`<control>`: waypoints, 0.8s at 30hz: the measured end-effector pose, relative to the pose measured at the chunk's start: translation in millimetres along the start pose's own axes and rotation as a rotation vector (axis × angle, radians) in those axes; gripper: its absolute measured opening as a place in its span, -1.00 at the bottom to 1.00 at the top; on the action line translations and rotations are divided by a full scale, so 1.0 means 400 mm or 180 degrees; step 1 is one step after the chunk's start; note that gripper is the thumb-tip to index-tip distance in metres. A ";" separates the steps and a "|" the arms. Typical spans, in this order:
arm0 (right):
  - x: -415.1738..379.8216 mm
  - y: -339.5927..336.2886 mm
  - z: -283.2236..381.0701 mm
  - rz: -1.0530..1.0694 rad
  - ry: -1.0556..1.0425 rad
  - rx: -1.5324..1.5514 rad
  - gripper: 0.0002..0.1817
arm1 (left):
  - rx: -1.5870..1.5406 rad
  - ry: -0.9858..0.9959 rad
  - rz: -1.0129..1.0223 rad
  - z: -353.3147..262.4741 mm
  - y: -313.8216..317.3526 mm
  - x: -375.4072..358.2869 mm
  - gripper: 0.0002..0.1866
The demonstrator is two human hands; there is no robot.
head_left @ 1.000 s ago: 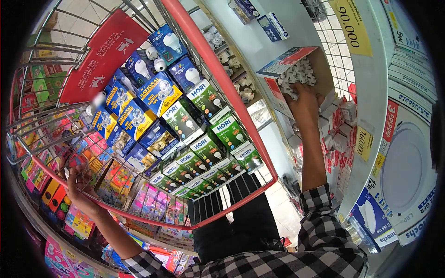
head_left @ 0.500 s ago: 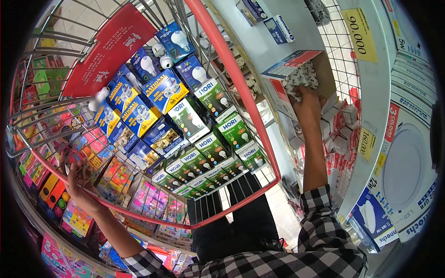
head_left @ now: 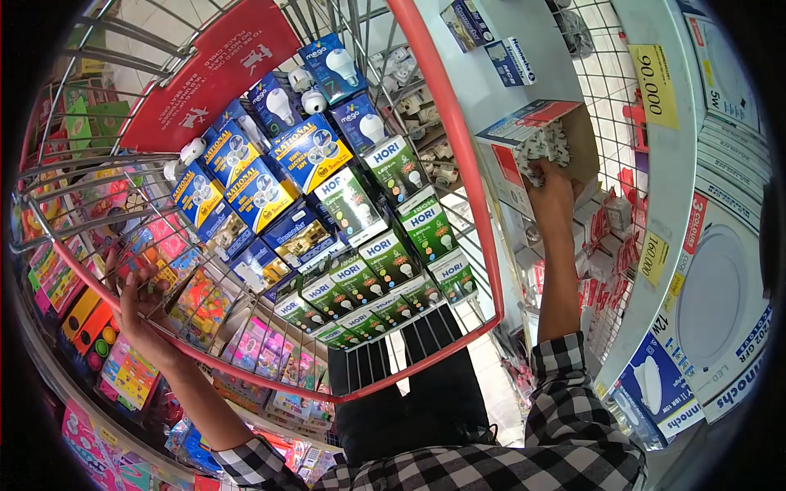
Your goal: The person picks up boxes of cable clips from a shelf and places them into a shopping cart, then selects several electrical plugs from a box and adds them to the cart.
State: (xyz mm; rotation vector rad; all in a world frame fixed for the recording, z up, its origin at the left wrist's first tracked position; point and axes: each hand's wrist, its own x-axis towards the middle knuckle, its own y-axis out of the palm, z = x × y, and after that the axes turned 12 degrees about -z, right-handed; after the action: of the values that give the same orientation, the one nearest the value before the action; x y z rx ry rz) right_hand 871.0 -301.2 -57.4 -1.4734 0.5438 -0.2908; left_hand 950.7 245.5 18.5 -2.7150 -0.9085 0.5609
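Observation:
My right hand (head_left: 554, 192) reaches into an open cardboard box (head_left: 501, 164) lying with its mouth toward me. Its fingers are bent and closed at a heap of small white plastic pieces (head_left: 550, 144); their exact kind is too small to tell. Against the red rim (head_left: 219, 366) of a shopping cart rests my left hand (head_left: 143, 307), fingers spread and holding nothing. Inside the cart stand green-and-white HORI bulb boxes (head_left: 352, 278), blue-and-yellow National electrical tape boxes (head_left: 309, 155) and blue Mega bulb boxes (head_left: 336, 69).
Small red-and-white packs (head_left: 610, 217) fill the wire shelf basket beside the box. Price tags (head_left: 652, 86) line the shelf edge, with LED lamp boxes (head_left: 712, 286) at the right. Colourful toy packs (head_left: 131, 372) hang on the left. Two blue boxes (head_left: 509, 63) lie on the white shelf.
The cart and its boxes have shifted slightly right in view. My right hand stays in the cardboard box with its fingers bent further. My left hand remains at the cart rim, fingers more spread.

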 end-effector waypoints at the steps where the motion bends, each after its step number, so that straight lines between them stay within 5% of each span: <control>1: -0.001 -0.004 0.003 -0.0013 0.0004 0.0026 -0.69 | 0.0035 -0.0036 0.0028 0.001 -0.004 0.003 -0.45; 10: -0.033 -0.061 0.015 -0.0590 -0.0211 0.0340 -0.72 | -0.0095 -0.0077 -0.0118 -0.024 0.032 -0.020 -0.48; 15: -0.112 -0.197 0.195 -0.1160 0.0062 0.1468 -0.79 | -0.0243 -0.0076 -0.0228 -0.031 0.043 -0.025 -0.45; 17: -0.157 -0.237 0.244 -0.1074 0.0149 0.2677 -0.76 | -0.0314 -0.0090 -0.0238 -0.037 0.049 -0.028 -0.46; 19: -0.167 -0.234 0.389 -0.1142 -0.0813 0.3878 -0.76 | -0.0403 -0.0111 -0.0281 -0.038 0.054 -0.030 -0.48; 21: -0.171 -0.220 0.577 -0.1396 -0.1361 0.3375 -0.81 | -0.0420 -0.0125 -0.0261 -0.035 0.049 -0.028 -0.48; 22: -0.177 -0.209 0.690 -0.0981 -0.0868 0.3948 -0.81 | -0.0433 -0.0147 -0.0234 -0.036 0.048 -0.027 -0.49; 24: -0.148 -0.176 0.805 0.0389 -0.1041 0.3727 -0.75 | -0.0421 -0.0148 -0.0282 -0.042 0.051 -0.029 -0.51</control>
State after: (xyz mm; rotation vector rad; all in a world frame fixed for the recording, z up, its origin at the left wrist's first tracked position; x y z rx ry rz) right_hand 995.9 -1.4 24.1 -0.3298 0.1186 -0.2001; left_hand 960.0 220.9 30.1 -2.7713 -1.1088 0.5673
